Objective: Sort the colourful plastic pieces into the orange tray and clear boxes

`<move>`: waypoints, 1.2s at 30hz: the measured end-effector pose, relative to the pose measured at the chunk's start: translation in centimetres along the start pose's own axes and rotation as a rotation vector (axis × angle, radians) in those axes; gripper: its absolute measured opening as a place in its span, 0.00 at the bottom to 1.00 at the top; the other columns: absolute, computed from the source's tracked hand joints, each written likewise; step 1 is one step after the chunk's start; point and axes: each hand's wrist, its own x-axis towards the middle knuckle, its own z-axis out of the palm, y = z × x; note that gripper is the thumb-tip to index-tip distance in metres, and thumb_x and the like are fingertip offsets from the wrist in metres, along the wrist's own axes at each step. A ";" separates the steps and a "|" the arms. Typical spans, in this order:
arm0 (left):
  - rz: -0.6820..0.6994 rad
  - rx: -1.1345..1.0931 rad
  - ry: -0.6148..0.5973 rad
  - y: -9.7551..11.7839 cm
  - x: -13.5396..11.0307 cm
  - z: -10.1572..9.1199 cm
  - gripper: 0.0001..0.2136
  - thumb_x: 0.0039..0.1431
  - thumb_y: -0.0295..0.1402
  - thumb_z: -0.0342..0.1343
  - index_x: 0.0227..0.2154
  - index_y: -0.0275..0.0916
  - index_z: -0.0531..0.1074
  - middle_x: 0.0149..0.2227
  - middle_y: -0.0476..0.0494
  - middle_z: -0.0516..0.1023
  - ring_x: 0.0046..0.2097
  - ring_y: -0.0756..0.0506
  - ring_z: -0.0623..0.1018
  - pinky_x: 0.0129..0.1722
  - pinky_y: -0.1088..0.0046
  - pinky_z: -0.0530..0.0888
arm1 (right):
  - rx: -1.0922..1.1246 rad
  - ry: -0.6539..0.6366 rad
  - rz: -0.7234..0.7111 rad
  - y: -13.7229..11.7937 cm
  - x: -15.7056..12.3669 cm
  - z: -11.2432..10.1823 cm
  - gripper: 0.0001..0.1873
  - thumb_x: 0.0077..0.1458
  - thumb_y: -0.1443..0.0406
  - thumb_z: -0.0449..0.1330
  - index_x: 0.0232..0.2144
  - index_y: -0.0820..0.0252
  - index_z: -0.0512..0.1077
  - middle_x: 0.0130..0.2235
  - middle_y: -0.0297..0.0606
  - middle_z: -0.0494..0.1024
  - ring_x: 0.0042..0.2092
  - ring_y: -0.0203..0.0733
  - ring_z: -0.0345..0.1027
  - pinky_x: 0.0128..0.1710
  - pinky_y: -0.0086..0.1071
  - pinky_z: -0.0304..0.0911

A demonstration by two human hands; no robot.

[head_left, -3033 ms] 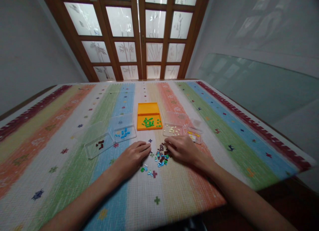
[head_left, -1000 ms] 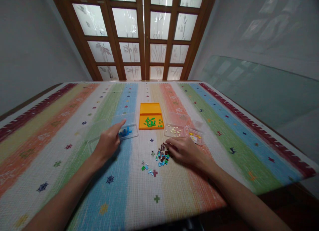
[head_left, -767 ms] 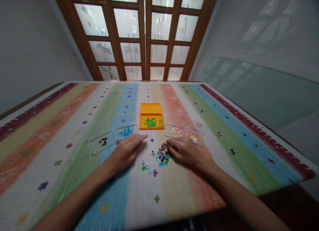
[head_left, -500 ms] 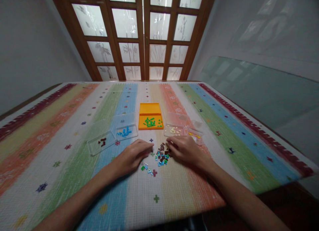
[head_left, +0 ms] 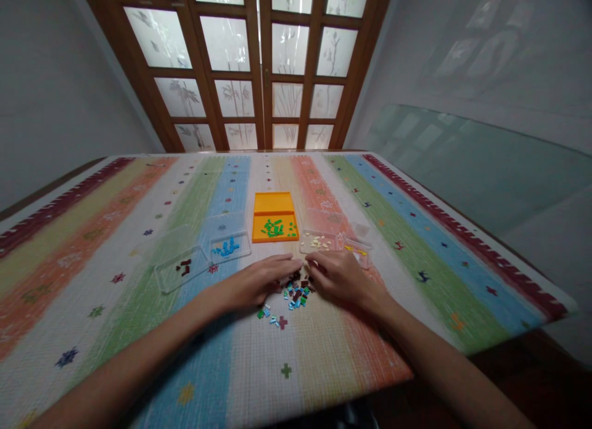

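Past left hand overlapping brick pile: orange case; all fingers: grip unclear.

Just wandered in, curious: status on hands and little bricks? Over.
Left hand: over far side of building-brick pile, grip unclear. Right hand: at pile's right edge, grip unclear. Pile: mixed colours, loose on striped tablecloth. In the way: left hand hides part.

2 bare forearms slant inward; the left hand is palm-down, fingers extended, just beside the loosely curled right hand.
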 end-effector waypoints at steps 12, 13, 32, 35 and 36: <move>0.035 -0.021 -0.219 0.2 2.4 -1.9 0.34 0.51 0.15 0.53 0.61 0.45 0.68 0.56 0.39 0.77 0.57 0.41 0.77 0.58 0.59 0.74 | 0.019 0.075 0.012 0.5 -0.1 -0.5 0.10 0.61 0.68 0.53 0.31 0.60 0.73 0.26 0.38 0.76 0.26 0.36 0.62 0.28 0.33 0.49; 0.012 -0.028 -0.201 0.3 2.3 -2.0 0.31 0.53 0.16 0.54 0.59 0.44 0.70 0.55 0.39 0.78 0.55 0.41 0.77 0.56 0.61 0.74 | 0.017 0.074 0.013 0.5 -0.1 -0.5 0.10 0.61 0.68 0.53 0.31 0.60 0.73 0.26 0.38 0.77 0.26 0.36 0.62 0.29 0.33 0.49; -0.116 -0.005 0.093 0.6 -2.6 -1.5 0.18 0.66 0.27 0.56 0.57 0.44 0.72 0.46 0.42 0.82 0.44 0.45 0.79 0.48 0.65 0.76 | 0.041 0.018 0.019 0.1 -0.1 -0.3 0.10 0.61 0.68 0.52 0.28 0.59 0.69 0.25 0.36 0.73 0.25 0.35 0.58 0.28 0.35 0.47; -0.124 0.036 0.135 0.6 -3.0 -1.8 0.18 0.65 0.28 0.58 0.58 0.44 0.71 0.52 0.40 0.79 0.51 0.43 0.78 0.52 0.61 0.76 | 0.033 -0.002 0.033 0.0 -0.1 -0.4 0.09 0.60 0.68 0.53 0.28 0.58 0.69 0.24 0.35 0.72 0.25 0.35 0.57 0.28 0.35 0.46; -0.125 0.056 0.145 0.6 -3.2 -1.8 0.19 0.65 0.29 0.59 0.58 0.44 0.70 0.54 0.39 0.78 0.54 0.42 0.77 0.54 0.59 0.75 | 0.030 -0.010 0.038 -0.1 -0.1 -0.5 0.09 0.60 0.69 0.53 0.27 0.58 0.68 0.24 0.35 0.72 0.25 0.35 0.57 0.28 0.36 0.46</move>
